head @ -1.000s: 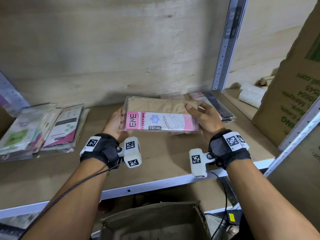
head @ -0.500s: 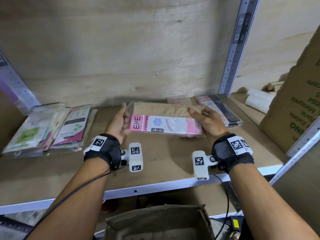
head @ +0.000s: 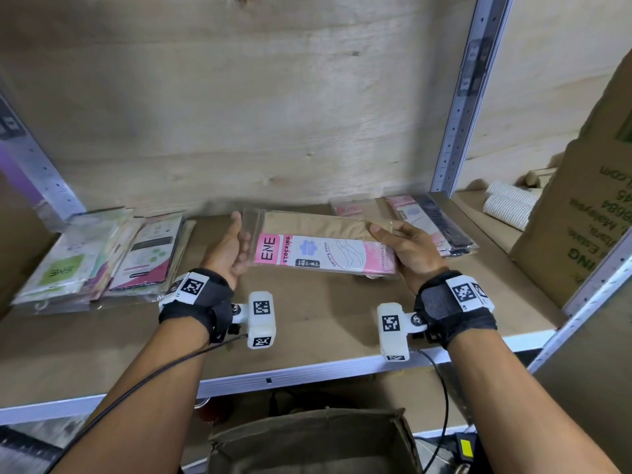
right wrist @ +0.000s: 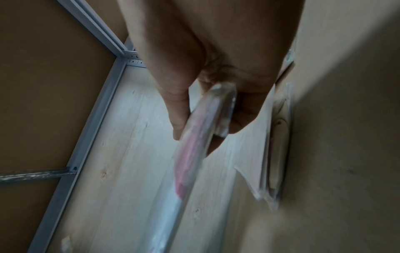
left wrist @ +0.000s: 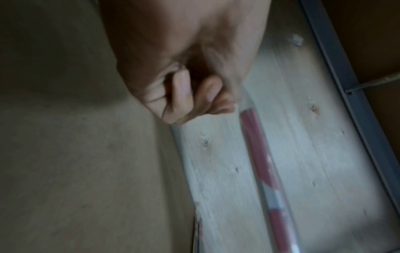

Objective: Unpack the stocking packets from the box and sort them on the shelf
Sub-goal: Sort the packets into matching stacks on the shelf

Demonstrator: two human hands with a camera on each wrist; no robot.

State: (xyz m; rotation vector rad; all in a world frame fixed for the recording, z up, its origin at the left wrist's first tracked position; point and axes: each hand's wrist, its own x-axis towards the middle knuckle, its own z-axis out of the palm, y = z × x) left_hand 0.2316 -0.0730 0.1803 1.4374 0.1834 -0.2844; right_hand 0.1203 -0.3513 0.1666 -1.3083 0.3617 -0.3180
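A clear stocking packet (head: pixel 321 251) with beige stockings and a pink ENE label hangs level just above the middle of the wooden shelf (head: pixel 307 336). My right hand (head: pixel 407 248) pinches its right end, thumb on top and fingers beneath, as the right wrist view shows plainly: right hand (right wrist: pixel 205 131), packet (right wrist: pixel 190 162). My left hand (head: pixel 236 248) stands beside the packet's left edge with the palm facing it. Its fingers (left wrist: pixel 190 95) are loosely bent and close on nothing, and the packet's edge (left wrist: pixel 259 154) runs just past the fingertips. The open cardboard box (head: pixel 307 439) sits below the shelf.
A stack of green and pink packets (head: pixel 102 254) lies at the shelf's left. Pink and black packets (head: pixel 431 224) lie at the back right by the metal upright (head: pixel 461 97). Beyond it stand a large carton (head: pixel 581 217) and striped rolls (head: pixel 509 206).
My left hand has come off the packet's left edge and opened beside it. The right hand keeps its hold and the packet stays over the middle of the shelf.
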